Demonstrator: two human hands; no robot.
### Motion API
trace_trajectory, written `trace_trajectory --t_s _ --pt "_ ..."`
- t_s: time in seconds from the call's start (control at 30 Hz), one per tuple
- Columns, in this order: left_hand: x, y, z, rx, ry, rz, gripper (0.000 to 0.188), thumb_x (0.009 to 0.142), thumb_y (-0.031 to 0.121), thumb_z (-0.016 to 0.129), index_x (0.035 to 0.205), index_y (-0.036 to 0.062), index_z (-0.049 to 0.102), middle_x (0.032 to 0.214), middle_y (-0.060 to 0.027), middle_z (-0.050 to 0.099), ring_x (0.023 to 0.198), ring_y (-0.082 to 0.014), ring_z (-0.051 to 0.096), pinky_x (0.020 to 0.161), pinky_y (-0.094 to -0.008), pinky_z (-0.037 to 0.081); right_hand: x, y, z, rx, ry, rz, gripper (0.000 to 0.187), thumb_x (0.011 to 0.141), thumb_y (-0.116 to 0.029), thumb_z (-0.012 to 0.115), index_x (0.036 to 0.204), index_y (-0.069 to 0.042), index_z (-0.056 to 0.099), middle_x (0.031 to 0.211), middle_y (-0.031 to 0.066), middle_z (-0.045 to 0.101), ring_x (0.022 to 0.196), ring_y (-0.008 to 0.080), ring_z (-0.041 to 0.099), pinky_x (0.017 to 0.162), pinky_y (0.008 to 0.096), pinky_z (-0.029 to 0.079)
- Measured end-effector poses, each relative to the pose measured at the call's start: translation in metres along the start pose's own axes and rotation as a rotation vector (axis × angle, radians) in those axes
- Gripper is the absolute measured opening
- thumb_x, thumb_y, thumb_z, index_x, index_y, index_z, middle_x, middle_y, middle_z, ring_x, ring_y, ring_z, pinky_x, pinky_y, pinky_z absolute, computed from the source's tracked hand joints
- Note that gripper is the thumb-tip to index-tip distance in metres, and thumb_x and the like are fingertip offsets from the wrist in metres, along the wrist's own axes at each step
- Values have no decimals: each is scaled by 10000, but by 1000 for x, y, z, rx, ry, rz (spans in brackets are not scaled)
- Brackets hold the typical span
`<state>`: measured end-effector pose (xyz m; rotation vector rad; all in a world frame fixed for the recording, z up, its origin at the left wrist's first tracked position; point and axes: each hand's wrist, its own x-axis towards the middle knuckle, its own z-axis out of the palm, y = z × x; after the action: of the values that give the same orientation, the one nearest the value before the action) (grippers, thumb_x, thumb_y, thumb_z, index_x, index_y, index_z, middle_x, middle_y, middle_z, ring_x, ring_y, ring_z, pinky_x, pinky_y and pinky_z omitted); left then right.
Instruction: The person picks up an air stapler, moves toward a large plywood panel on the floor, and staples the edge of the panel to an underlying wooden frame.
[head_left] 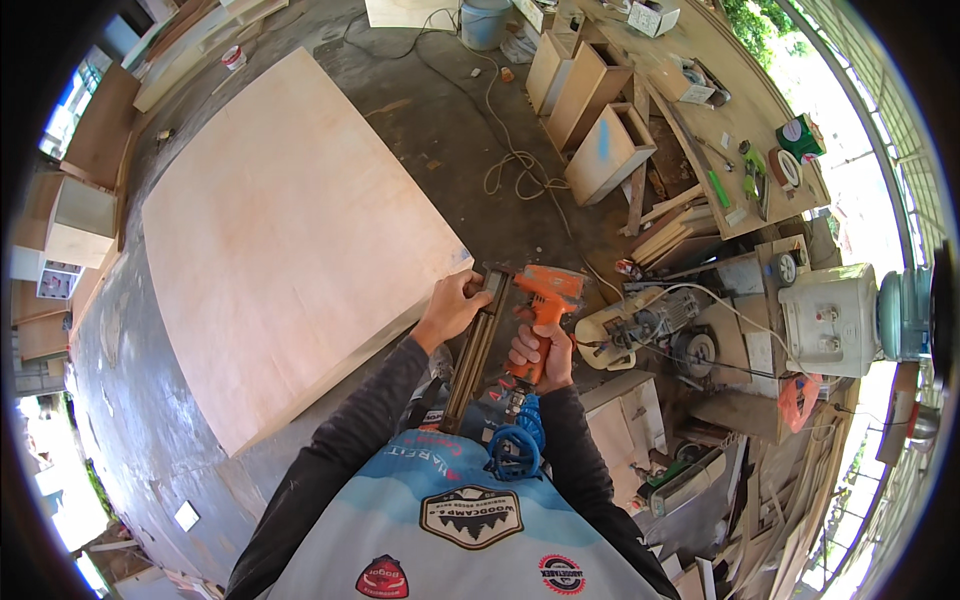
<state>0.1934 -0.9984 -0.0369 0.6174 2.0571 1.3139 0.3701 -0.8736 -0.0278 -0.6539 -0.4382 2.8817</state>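
My right hand [543,358] is wrapped around the handle of an orange pneumatic nail gun [553,284]. A blue coiled air hose [519,446] joins the base of the handle and lies against my shirt. The gun's long metal magazine [470,372] slants down toward my body. My left hand [452,306] has its fingers curled and pressed at the magazine's far end; whether a small piece sits between them is hidden. Right beside that hand is the corner of a large pale plywood panel [290,250], a broad box-like piece with a thick edge.
Several wooden drawer boxes [608,150] stand at the far right, near a workbench [690,110] carrying tools and tape. A motor-driven machine [660,318] and a white water dispenser [828,318] are on the right. A pale cable [520,160] trails over the floor. A blue bucket [484,24] stands farther back.
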Motion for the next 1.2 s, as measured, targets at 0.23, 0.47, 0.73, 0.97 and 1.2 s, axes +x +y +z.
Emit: trace_trajectory --t_s 0.23,0.47,0.73,0.97,1.2 --pt "3 -38 4 -32 -39 -12 230 889 146 722 1009 -42 666 831 -80 696 665 -127 632 580 -291 504 -4 3 0 -79 60 72 255 909 -192 514 1073 -3 567 625 -12 413 528 106 408 588 322 436" --pt "-7 -35 1 -130 -54 -167 212 904 177 680 994 -14 659 787 -61 663 615 -116 609 494 -282 470 -6 6 0 -137 42 168 301 912 -259 507 658 -132 405 539 -22 366 520 132 369 616 313 429" --pt "-86 -13 1 -72 -122 -202 472 900 392 692 1039 -54 629 879 -206 699 805 -259 683 712 -389 515 -11 6 -13 -23 41 166 239 923 -190 493 1053 -6 572 630 -17 418 530 103 392 598 309 432" --pt "-123 -8 -8 27 -314 -154 504 859 396 745 1015 -66 618 854 -240 691 768 -346 689 693 -420 504 -4 -1 -31 78 18 74 378 918 -145 497 1258 19 530 665 -22 423 522 86 411 573 300 432" --pt "-71 28 42 -2 -61 -82 366 822 243 696 1018 -57 620 791 -216 666 720 -294 669 674 -400 494 -2 -32 -50 188 71 -200 381 923 -134 490 1256 45 540 665 -25 416 522 88 417 567 296 429"
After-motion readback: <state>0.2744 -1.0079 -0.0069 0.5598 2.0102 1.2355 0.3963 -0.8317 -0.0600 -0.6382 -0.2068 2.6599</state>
